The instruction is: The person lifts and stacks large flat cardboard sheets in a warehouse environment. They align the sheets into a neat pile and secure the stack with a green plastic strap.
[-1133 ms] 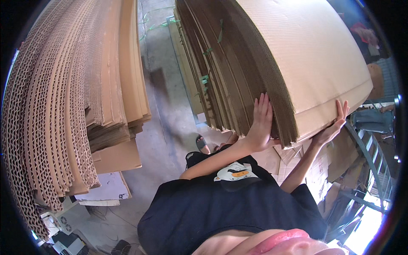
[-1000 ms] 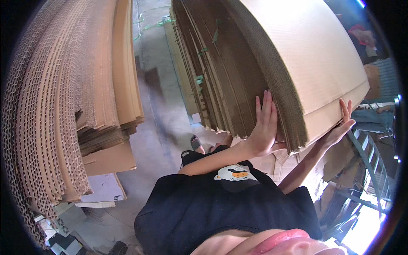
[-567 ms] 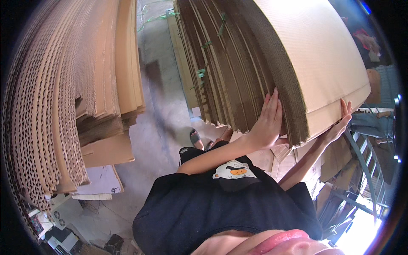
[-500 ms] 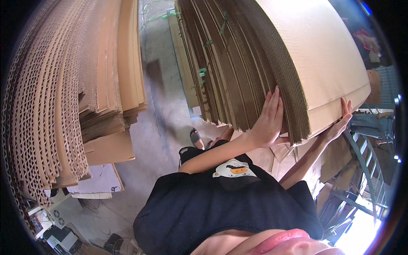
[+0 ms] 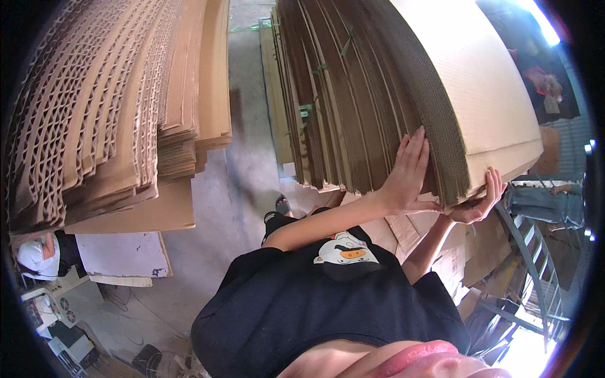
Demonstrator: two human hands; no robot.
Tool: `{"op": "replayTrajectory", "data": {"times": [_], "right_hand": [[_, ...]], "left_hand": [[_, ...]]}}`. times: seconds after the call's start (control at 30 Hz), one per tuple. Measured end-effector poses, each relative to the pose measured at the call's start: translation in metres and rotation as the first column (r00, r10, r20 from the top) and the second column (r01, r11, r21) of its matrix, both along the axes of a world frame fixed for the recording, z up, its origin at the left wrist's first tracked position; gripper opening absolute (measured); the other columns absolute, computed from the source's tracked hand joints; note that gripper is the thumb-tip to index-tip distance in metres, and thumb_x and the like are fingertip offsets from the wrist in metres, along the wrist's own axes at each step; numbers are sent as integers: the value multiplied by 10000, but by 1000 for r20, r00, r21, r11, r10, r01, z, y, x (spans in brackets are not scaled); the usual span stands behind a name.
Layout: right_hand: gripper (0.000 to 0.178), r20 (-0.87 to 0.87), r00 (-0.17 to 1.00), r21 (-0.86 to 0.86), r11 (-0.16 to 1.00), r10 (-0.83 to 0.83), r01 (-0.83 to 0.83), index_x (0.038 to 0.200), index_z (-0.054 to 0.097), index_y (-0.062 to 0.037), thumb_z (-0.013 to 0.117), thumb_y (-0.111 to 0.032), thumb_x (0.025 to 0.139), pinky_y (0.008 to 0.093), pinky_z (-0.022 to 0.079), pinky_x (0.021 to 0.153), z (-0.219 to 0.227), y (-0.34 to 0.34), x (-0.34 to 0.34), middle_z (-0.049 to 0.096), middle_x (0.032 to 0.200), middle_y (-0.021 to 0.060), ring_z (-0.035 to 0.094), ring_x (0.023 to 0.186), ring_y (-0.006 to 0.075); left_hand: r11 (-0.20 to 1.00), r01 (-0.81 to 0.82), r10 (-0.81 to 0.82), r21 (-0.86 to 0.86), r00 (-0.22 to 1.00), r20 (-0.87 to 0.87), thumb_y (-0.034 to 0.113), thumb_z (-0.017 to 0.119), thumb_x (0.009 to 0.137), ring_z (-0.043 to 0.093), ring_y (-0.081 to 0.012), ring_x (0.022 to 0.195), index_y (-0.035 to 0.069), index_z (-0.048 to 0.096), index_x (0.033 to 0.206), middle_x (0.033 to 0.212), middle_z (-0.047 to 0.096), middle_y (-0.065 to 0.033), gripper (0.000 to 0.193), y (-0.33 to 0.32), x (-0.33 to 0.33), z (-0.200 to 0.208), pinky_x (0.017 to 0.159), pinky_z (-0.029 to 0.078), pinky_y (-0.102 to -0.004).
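A thick stack of flat cardboard sheets [image 5: 479, 94] leans in front of me on the right, its pale outer face toward the right and its corrugated edges toward me. My left hand [image 5: 408, 175] lies flat against the stack's edges, fingers stretched out and pressed together, thumb pointing right near the lower corner. At that lower corner my right hand [image 5: 480, 200] curls round the bottom edge, fingertips against the pale face. Darker cardboard sheets [image 5: 353, 107] stand to the left of my left hand, with green strapping [image 5: 305, 111] on them.
Another tall stack of corrugated cardboard [image 5: 126, 94] stands at the left, across a strip of concrete floor [image 5: 211, 195]. A white board [image 5: 126, 255] sits below it. A person in white [image 5: 39, 258] is at the far left. A curved metal railing [image 5: 532, 264] stands at the right.
My right hand has slid left along the bottom edge to the corner, its fingers now more curled. My left hand stays on the edges. The view has shifted, bringing a person into sight at left.
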State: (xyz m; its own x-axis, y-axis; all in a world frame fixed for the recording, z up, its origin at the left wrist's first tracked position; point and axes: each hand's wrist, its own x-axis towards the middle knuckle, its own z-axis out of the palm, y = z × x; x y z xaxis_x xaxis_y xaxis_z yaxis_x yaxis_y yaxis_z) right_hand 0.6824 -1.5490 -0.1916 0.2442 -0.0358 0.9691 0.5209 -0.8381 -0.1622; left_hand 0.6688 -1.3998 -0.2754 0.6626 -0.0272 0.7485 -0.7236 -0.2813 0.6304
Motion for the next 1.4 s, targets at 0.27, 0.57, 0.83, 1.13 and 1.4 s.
{"op": "replayTrajectory", "data": {"times": [0.27, 0.57, 0.83, 1.13, 1.4], "right_hand": [[958, 103, 990, 60, 993, 94, -101, 1052, 727, 29, 17, -612, 999, 466, 222, 1208, 50, -2, 21, 748, 1012, 163, 665, 1071, 296], [1024, 140, 954, 363, 883, 264, -298, 1054, 679, 152, 34, -642, 1000, 484, 312, 1177, 117, -38, 44, 729, 1014, 235, 711, 984, 304], [1023, 214, 952, 473, 829, 220, -298, 1050, 634, 192, 126, -693, 977, 521, 614, 842, 141, -28, 47, 676, 992, 307, 697, 910, 386], [870, -77, 997, -94, 995, 31, -38, 1011, 700, -23, 139, -688, 993, 590, 312, 1133, 3, -2, -3, 704, 1025, 175, 653, 1043, 332], [701, -108, 994, -31, 1000, 2, -5, 1052, 686, 9, 254, -541, 1004, 550, 347, 1104, -11, 10, -11, 692, 1135, 197, 609, 1150, 399]], "left_hand": [[996, -84, 84, 25, 996, 28, 608, 709, 788, 106, -576, 1456, -12, 243, 1528, 1584, 82, -380, 1071, -2, 7, -9, 1167, 117, -672], [998, -59, 63, -38, 992, 114, 483, 684, 871, 137, -611, 1439, 39, 524, 1227, 1567, 92, -413, 591, -3, 10, -12, 1120, 137, -729], [994, -109, 107, 3, 982, 156, 439, 698, 879, 347, -431, 1413, 56, 597, 1093, 1412, 501, -187, 450, -5, 2, -18, 1157, 158, -692], [992, -113, 103, 50, 979, 175, 384, 702, 839, 478, -386, 1267, 50, 658, 1060, 1156, 601, -133, 403, -7, 4, -25, 1149, 166, -715], [988, -109, 92, 112, 985, 145, 458, 676, 864, 473, -410, 1245, 9, 624, 966, 1116, 578, -191, 464, -1, 4, -29, 1145, 186, -720]]}}
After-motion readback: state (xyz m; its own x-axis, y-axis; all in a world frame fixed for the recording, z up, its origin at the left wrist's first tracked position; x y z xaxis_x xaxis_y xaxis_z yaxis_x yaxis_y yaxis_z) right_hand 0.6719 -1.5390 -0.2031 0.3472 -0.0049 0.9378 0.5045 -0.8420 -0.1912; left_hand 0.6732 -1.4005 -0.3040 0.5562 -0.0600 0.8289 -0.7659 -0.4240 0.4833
